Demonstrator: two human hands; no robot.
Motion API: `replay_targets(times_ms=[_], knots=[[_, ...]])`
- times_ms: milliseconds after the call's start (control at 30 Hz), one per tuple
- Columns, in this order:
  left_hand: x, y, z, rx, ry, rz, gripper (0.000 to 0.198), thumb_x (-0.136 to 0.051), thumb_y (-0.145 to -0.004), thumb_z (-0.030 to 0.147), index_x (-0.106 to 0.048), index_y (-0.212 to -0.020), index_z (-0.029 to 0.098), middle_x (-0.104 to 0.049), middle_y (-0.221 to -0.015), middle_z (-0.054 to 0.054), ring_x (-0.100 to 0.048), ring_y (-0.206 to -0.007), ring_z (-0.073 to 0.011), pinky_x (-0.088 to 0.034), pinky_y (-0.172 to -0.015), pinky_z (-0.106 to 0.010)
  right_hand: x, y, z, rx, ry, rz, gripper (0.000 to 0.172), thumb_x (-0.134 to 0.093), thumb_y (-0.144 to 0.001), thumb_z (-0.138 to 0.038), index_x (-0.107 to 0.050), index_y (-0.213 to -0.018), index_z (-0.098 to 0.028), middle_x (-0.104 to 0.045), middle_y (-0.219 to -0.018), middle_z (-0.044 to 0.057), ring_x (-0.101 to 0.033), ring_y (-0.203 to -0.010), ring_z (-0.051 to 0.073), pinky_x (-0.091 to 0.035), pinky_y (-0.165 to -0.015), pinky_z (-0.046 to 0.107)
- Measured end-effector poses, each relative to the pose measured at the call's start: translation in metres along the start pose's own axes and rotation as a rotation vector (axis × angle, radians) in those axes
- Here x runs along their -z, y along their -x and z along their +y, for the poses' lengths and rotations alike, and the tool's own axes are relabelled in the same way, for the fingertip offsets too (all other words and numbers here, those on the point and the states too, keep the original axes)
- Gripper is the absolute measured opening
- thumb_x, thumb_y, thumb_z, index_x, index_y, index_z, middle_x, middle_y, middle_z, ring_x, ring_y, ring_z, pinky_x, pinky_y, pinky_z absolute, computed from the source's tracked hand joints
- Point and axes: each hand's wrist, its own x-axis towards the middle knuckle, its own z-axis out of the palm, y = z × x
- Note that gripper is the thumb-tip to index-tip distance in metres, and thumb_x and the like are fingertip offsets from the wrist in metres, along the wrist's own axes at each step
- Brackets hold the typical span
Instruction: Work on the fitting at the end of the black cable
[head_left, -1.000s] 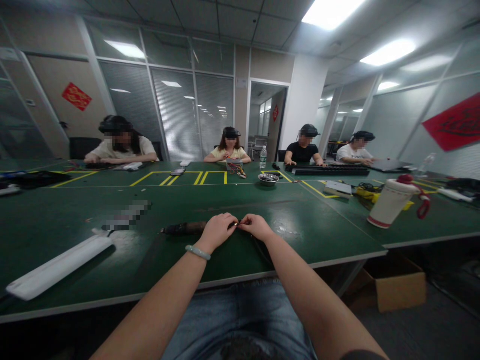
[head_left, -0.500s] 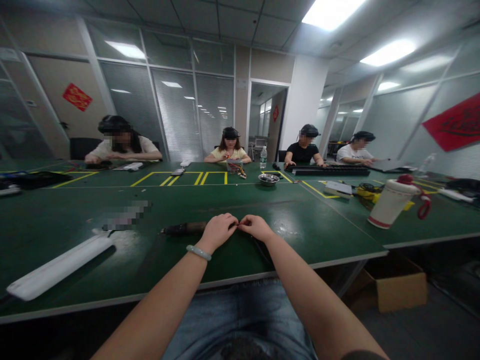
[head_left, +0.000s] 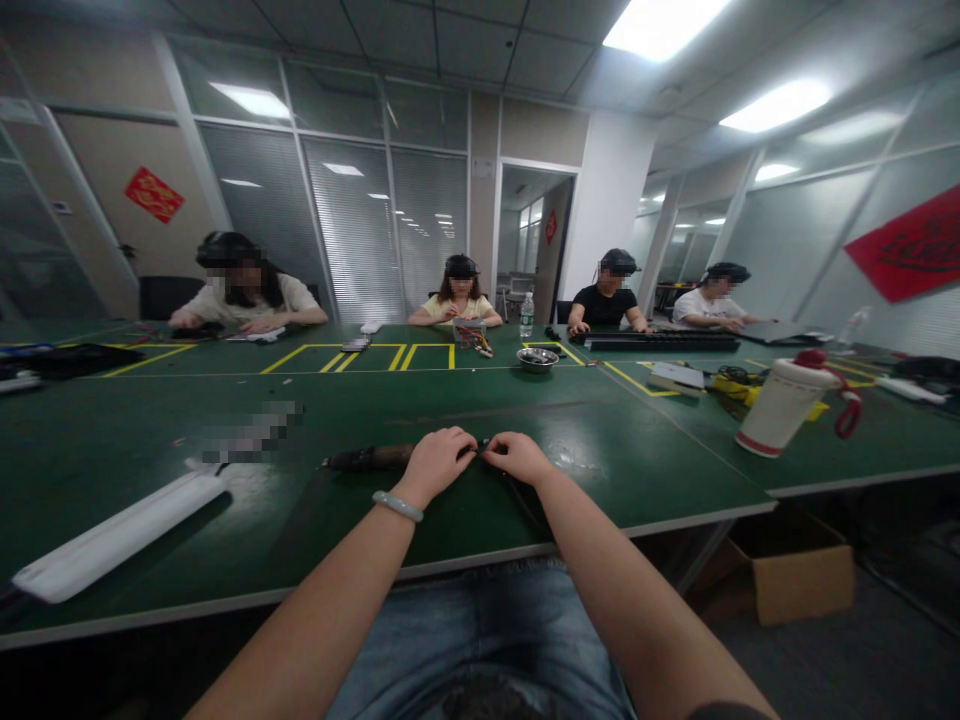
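My left hand (head_left: 435, 460) and my right hand (head_left: 517, 457) rest on the green table (head_left: 337, 500), fingertips meeting in a pinch over a tiny part that is too small to name. A pale bracelet (head_left: 397, 506) circles my left wrist. A dark brown tool (head_left: 367, 458) lies on the table just left of my left hand, touching or passing under it. Both hands are closed.
A long white strip (head_left: 112, 535) lies at the near left. A white cup with a red lid (head_left: 784, 400) stands at the right. A metal bowl (head_left: 537, 358) sits farther back. Several people work on the table's far side. A cardboard box (head_left: 802, 575) sits on the floor.
My right hand has slid a little to the right and its fingers have curled tighter. The left hand has barely moved.
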Motion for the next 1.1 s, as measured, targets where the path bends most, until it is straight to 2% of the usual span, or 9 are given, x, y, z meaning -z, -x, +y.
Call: replay_targets(times_ms=[133,367,833,1100], knots=[[-0.001,0.000,0.000,-0.004,0.003,0.003,0.014,-0.055,-0.089,0.030,-0.066,-0.095,0.025,-0.064,-0.099,-0.003,-0.058,-0.092,-0.0199,-0.043,-0.081,-0.032,-0.001,-0.001,0.000,-0.019,-0.041,0.010,0.020,-0.064,-0.078,-0.039,-0.070,-0.076,-0.020,-0.069,-0.075,0.000,-0.061,-0.070,0.014,-0.043,-0.065,0.022],[-0.005,-0.001,-0.003,-0.002,0.011,-0.004,0.015,-0.056,-0.089,0.030,-0.068,-0.095,0.023,-0.065,-0.099,-0.004,-0.059,-0.093,-0.0193,-0.043,-0.084,-0.031,-0.007,-0.003,0.005,-0.098,-0.133,0.028,0.024,-0.066,-0.076,-0.041,-0.070,-0.077,-0.017,-0.069,-0.072,0.001,-0.060,-0.065,0.013,-0.042,-0.058,0.021],[-0.004,-0.001,-0.001,-0.012,-0.005,0.016,0.011,-0.057,-0.089,0.027,-0.063,-0.097,0.023,-0.064,-0.097,-0.003,-0.058,-0.091,-0.0188,-0.042,-0.082,-0.031,-0.008,-0.005,0.011,-0.055,-0.153,-0.004,0.022,-0.067,-0.076,-0.037,-0.075,-0.088,-0.020,-0.073,-0.083,0.002,-0.065,-0.075,0.015,-0.048,-0.070,0.023],[-0.001,-0.001,0.001,0.020,0.014,-0.003,0.008,-0.057,-0.087,0.027,-0.060,-0.093,0.022,-0.064,-0.094,-0.003,-0.059,-0.088,-0.0183,-0.042,-0.080,-0.031,-0.005,-0.004,0.007,-0.050,-0.142,-0.011,0.023,-0.067,-0.077,-0.039,-0.075,-0.087,-0.020,-0.073,-0.082,0.002,-0.064,-0.073,0.015,-0.047,-0.067,0.023]])
